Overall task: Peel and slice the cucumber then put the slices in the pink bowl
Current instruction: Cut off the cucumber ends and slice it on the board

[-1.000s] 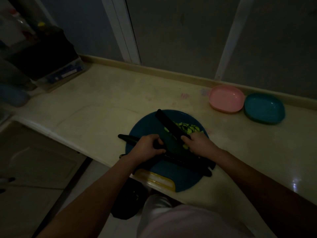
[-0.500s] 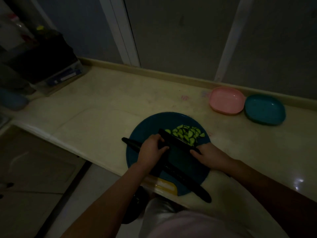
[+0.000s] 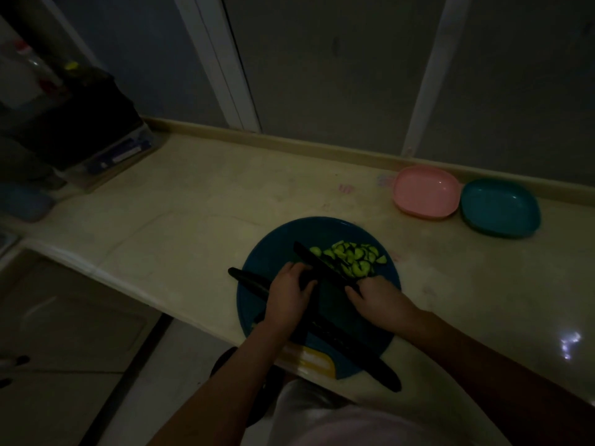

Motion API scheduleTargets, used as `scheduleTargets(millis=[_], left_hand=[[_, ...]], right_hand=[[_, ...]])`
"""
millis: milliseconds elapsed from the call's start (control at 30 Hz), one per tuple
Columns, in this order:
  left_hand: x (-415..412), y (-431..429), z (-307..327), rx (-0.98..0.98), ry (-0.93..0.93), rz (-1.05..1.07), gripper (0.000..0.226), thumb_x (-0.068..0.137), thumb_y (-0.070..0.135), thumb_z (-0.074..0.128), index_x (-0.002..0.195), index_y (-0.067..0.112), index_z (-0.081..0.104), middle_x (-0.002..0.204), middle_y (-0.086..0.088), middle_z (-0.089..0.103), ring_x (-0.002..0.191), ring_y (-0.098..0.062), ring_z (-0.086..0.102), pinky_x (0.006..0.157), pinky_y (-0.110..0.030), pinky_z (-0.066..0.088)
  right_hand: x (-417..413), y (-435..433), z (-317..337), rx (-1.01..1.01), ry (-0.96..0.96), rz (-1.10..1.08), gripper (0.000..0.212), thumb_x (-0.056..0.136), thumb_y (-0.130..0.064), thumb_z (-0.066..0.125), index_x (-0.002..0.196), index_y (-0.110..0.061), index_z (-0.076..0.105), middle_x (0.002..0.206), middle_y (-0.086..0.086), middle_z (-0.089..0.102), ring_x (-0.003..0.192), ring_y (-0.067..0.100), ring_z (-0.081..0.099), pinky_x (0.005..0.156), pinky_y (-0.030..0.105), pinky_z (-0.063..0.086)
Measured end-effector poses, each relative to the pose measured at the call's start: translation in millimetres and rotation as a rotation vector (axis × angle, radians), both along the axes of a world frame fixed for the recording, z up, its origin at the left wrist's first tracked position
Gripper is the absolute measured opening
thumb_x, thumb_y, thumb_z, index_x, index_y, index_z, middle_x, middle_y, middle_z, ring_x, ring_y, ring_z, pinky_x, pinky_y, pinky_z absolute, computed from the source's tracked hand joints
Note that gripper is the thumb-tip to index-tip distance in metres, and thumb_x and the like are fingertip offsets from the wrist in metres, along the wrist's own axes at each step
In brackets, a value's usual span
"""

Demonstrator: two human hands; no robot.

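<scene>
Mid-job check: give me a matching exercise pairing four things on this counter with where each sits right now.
Things:
1. pink oval plastic bowl
2. teal oval plastic bowl
3. pile of green cucumber slices
4. round blue cutting board

Places:
A. on the board's far half
B. overhanging the counter's near edge
C. rightmost thing on the counter
D. second from the right, at the back

Pairs: 1-D, 2-C, 3-A, 4-B.

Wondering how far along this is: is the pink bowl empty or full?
Empty: the pink bowl shows a bare inside; the slices lie on the board.
</scene>
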State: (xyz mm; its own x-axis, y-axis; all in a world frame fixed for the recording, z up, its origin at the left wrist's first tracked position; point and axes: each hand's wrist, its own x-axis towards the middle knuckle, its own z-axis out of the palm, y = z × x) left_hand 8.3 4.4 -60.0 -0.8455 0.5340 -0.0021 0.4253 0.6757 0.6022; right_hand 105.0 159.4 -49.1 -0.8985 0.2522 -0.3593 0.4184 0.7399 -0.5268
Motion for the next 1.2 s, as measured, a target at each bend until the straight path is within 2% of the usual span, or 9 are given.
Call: scheduleTargets(millis=[133,267,500,600,733,833,967,1067,1200], left_hand=[[2,2,-2,-0.004,0.013,-0.007,0.023,0.086,0.016,0.065,0.107,0.007,0.062,0.101,-0.009,0.057,0.092,-0.021,0.055,0.07,-0.019,0.034],[1,3,-1,-0.014,0.021,-0.009,0.024,0.086,0.016,0.064,0.108,0.008,0.061,0.101,-0.009,0.054,0.09,-0.02,0.055,0.067,-0.017,0.031],[0,2,0,0.012,0.016,-0.007,0.019,0.084,0.014,0.065,0.101,0.006,0.061,0.095,-0.008,0.056,0.087,-0.021,0.055,0.066,-0.02,0.033],[1,2,0,0.013,0.022,-0.013,0.02,0.084,0.012,0.065,0.103,0.007,0.062,0.095,-0.009,0.056,0.087,-0.021,0.056,0.065,-0.02,0.032],[0,2,0,0.022,0.019,-0.018,0.023,0.083,0.011,0.065,0.106,0.007,0.062,0.096,-0.01,0.057,0.088,-0.021,0.056,0.066,-0.019,0.033],[1,1,0,0.02,0.011,-0.017,0.019,0.082,0.009,0.066,0.1,0.006,0.062,0.094,-0.01,0.057,0.087,-0.022,0.056,0.065,-0.019,0.033],[0,1,0,0.02,0.01,-0.011,0.017,0.081,0.009,0.067,0.097,0.004,0.062,0.094,-0.011,0.058,0.086,-0.022,0.056,0.063,-0.017,0.03],[-1,1,0,0.011,0.012,-0.006,0.017,0.082,0.012,0.067,0.096,0.004,0.061,0.094,-0.01,0.055,0.084,-0.022,0.055,0.063,-0.02,0.031],[-2,1,-1,0.008,0.01,-0.006,0.019,0.083,0.015,0.067,0.097,0.003,0.06,0.095,-0.011,0.054,0.084,-0.022,0.054,0.063,-0.02,0.03]], right_hand=[[0,0,6,0.042,-0.006,0.023,0.046,0.098,-0.033,0.04,0.055,-0.017,0.038,0.056,-0.003,0.04,0.049,0.009,0.041,0.055,0.027,0.035],[2,2,10,0.078,0.029,0.048,0.046,0.098,-0.034,0.039,0.056,-0.017,0.038,0.056,-0.003,0.04,0.058,0.018,0.049,0.056,0.028,0.038],[5,-2,12,0.089,0.02,0.046,0.046,0.098,-0.035,0.038,0.056,-0.018,0.036,0.056,-0.004,0.038,0.048,0.005,0.036,0.055,0.027,0.037],[7,-7,14,0.115,0.001,0.055,0.045,0.099,-0.034,0.037,0.057,-0.019,0.034,0.057,-0.005,0.036,0.047,0.006,0.035,0.054,0.026,0.035],[6,-14,14,0.149,-0.003,0.064,0.045,0.1,-0.032,0.036,0.057,-0.02,0.032,0.057,-0.007,0.035,0.051,0.012,0.042,0.044,0.026,0.027],[1,-20,11,0.157,-0.002,0.064,0.046,0.1,-0.03,0.035,0.056,-0.02,0.031,0.056,-0.006,0.033,0.05,0.012,0.039,0.041,0.021,0.02],[-4,-25,7,0.162,-0.009,0.05,0.047,0.101,-0.028,0.035,0.055,-0.019,0.032,0.056,-0.006,0.033,0.062,0.016,0.048,0.04,0.021,0.02],[-2,-22,7,0.154,-0.02,0.023,0.047,0.101,-0.029,0.035,0.055,-0.018,0.033,0.056,-0.005,0.034,0.057,0.014,0.044,0.04,0.02,0.018],[2,-15,9,0.116,-0.042,-0.022,0.047,0.1,-0.031,0.036,0.055,-0.017,0.035,0.057,-0.004,0.037,0.05,0.011,0.04,0.041,0.024,0.024]])
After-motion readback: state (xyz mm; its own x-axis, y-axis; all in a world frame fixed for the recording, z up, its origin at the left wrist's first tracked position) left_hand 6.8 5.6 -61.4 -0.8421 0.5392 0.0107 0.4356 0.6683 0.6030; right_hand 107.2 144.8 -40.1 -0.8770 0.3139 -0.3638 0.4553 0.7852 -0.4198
